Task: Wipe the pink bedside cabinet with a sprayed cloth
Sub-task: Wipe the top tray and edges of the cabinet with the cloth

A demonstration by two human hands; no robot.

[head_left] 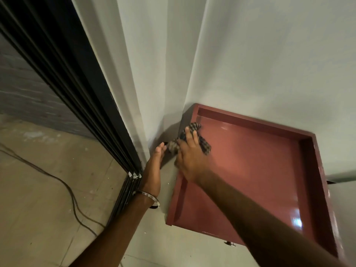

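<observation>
- White walls (pixel 250 54) meet at a corner; pink bedside cabinet (pixel 250 170) stands there.
- Right hand (pixel 189 158) presses checked cloth (pixel 204 144) on cabinet's left rim, fingers extended.
- Left hand (pixel 154 168) beside cabinet, fingers straight, grasping nothing.

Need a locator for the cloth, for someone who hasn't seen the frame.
Find the glossy pink bedside cabinet with a raised rim, set in the corner of the white walls. On its top near the left rim, under the right hand, lies the crumpled dark-and-light checked cloth. It is the only patterned fabric in sight.
</observation>
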